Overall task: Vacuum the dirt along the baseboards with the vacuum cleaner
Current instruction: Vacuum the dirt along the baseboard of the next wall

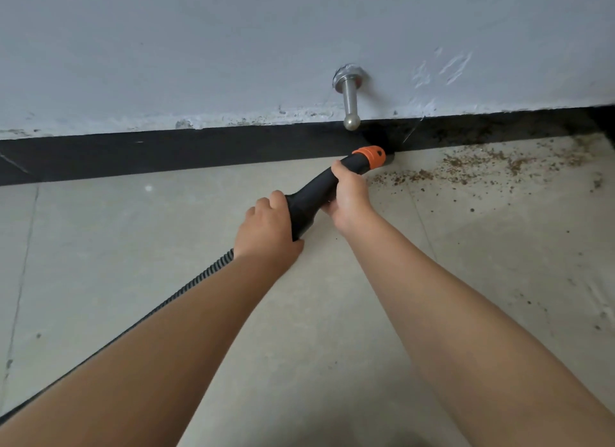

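Observation:
A black vacuum nozzle with an orange collar points up and right, its tip touching the foot of the black baseboard. My left hand grips the nozzle's wide rear end, where the ribbed hose leaves toward the lower left. My right hand wraps around the nozzle just behind the orange collar. Brown crumbly dirt lies scattered on the tiles to the right of the tip, along the baseboard. The baseboard's right stretch is dusted with dirt too.
A metal door stopper sticks out of the pale wall right above the nozzle tip. Beige floor tiles with thin grout lines spread to the left and toward me. Loose specks dot the tiles at the right.

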Motion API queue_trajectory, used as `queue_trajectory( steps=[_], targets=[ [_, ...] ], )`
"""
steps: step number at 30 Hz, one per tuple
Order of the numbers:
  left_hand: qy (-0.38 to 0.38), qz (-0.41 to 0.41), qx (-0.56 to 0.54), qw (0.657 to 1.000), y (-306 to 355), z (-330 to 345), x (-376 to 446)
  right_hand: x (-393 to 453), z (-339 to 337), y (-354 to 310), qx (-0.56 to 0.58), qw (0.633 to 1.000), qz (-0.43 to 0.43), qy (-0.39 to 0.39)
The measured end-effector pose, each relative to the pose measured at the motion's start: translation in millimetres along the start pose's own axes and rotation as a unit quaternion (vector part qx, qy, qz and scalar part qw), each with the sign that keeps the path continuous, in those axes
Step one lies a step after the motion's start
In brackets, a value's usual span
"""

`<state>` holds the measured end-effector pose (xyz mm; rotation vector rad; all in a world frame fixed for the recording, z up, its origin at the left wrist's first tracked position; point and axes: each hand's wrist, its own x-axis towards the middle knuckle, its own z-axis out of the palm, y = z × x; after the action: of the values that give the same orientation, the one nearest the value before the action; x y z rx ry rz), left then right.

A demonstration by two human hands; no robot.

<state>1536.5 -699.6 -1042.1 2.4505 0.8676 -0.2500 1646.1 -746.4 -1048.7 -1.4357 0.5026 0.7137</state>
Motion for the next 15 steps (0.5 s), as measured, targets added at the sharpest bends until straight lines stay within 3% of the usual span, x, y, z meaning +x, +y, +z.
queue_trajectory(
  steps=[5,10,15],
  targets=[
    [0.027,0.004,-0.007,1.000,-3,-7,-7,-14,7,-1,-0.017,0.998,-0.033,0.052],
    [0.088,-0.018,-0.006,0.996,-46,-37,-20,-48,50,20,-0.019,1.000,-0.009,0.011],
    [0.070,-0.029,-0.006,0.997,-98,-46,-29,-64,77,56,-0.009,0.999,0.046,-0.002]
  ],
)
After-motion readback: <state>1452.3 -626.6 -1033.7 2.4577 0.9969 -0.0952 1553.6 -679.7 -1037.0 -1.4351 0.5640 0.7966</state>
